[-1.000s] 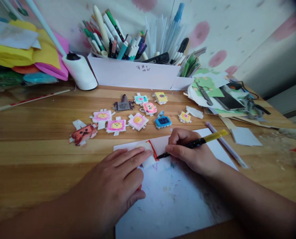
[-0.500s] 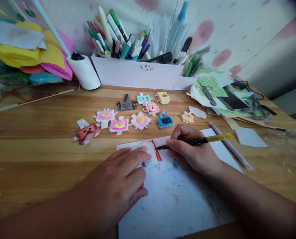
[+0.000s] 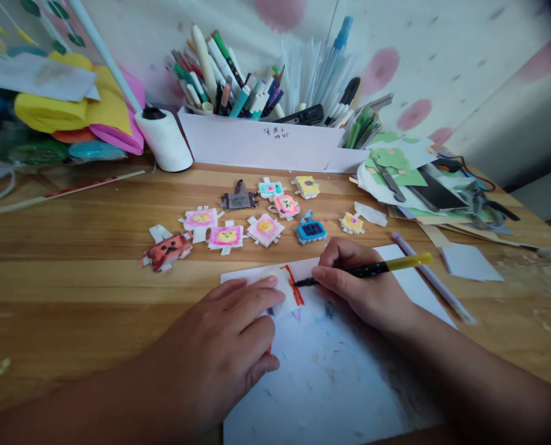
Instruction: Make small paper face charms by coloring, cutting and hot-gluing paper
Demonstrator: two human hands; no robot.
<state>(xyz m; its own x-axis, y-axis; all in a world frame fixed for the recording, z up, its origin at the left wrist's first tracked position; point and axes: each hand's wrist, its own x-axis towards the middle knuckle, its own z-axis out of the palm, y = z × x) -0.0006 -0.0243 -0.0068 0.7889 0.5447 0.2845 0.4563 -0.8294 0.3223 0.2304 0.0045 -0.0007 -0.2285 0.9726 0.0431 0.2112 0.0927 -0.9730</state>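
Note:
A small white paper piece (image 3: 285, 299) with red marks along its right edge lies on a larger white sheet (image 3: 322, 383). My left hand (image 3: 233, 334) presses on the small piece, fingers close together and pointing right; something red shows slightly beneath it near the thumb. My right hand (image 3: 361, 278) pinches a black pen with a yellow end (image 3: 409, 261), and its dark tip touches the red-marked edge of the small piece. Beyond the sheet lie several small coloured paper figures, among them a red one (image 3: 168, 250) and a blue one (image 3: 311, 228).
A white box (image 3: 261, 145) full of pens stands at the back, beside a white lamp base (image 3: 165, 141). Coloured packages (image 3: 53, 114) are piled at the left. A phone (image 3: 438, 188) and paper scraps lie at the right, near a pale purple stick (image 3: 433, 278).
The whole view has shifted slightly, so things appear a little lower and further right. Both hands keep nearly the same pose, with the pen tip still at the red-marked edge.

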